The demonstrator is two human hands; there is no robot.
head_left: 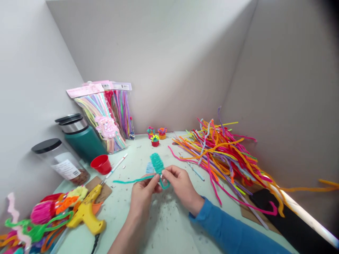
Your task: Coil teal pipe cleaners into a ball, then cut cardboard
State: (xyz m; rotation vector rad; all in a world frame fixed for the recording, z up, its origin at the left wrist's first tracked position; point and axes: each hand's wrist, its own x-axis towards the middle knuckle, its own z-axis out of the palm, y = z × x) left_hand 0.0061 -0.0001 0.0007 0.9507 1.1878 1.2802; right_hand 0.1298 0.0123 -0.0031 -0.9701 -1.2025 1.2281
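Over the middle of the table, my left hand (144,192) and my right hand (181,181) pinch a teal pipe cleaner (156,163) between thumbs and fingers. Its upper part is a dense, folded flat block that stands up above my fingertips. Below them hangs a small open loop of the same fuzzy wire. One loose end runs out to the left past my left hand. Behind the teal piece a pale blue striped patch (149,168) shows in part; what it is I cannot tell.
At right lies a heap of coloured pipe cleaners (225,155). A yellow glue gun (88,211), red cup (101,164), white pen (116,165), clear jar (62,160) and teal bottle (83,139) stand or lie left. Packets (100,116) lean behind; small pipe-cleaner figures (155,141) sit at the back.
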